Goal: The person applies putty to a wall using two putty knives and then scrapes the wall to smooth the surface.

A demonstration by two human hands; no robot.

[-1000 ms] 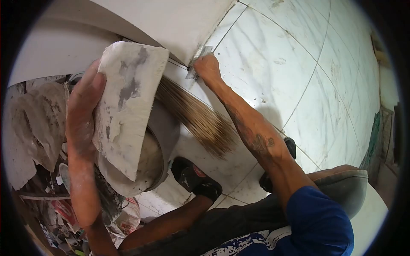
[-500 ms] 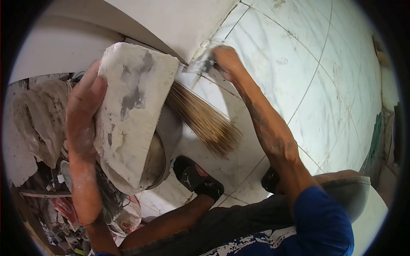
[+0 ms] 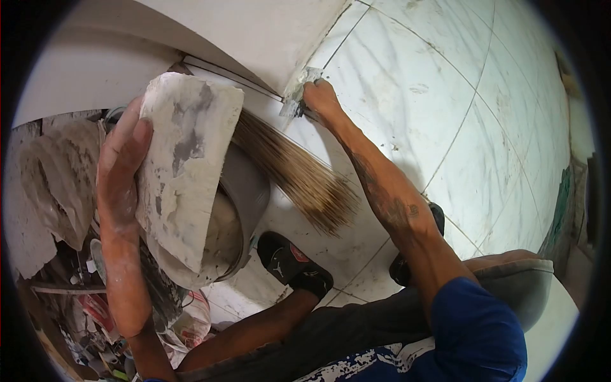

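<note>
My left hand [image 3: 124,149] grips the left edge of a plaster-smeared board [image 3: 184,159], thumb on its upper face and the other fingers hidden beneath. White paste with grey bare patches coats the board, which is tilted above a grey bucket [image 3: 251,191]. At the foot of the white wall, my right hand [image 3: 321,102] is closed around a putty knife [image 3: 294,102], whose handle is mostly hidden. The blade, smeared with white paste, lies at the corner where wall and floor tiles meet.
A stick broom [image 3: 299,175] lies beside the bucket on the marbled floor tiles [image 3: 458,121]. To the left are a dusty plastic bag [image 3: 60,178] and a heap of tools and scraps [image 3: 83,312]. My sandalled foot [image 3: 293,264] stands near the bucket.
My right hand has brought the putty knife down and left, closer against the wall's foot; much of the white paste on its blade is gone. The board has shifted slightly left.
</note>
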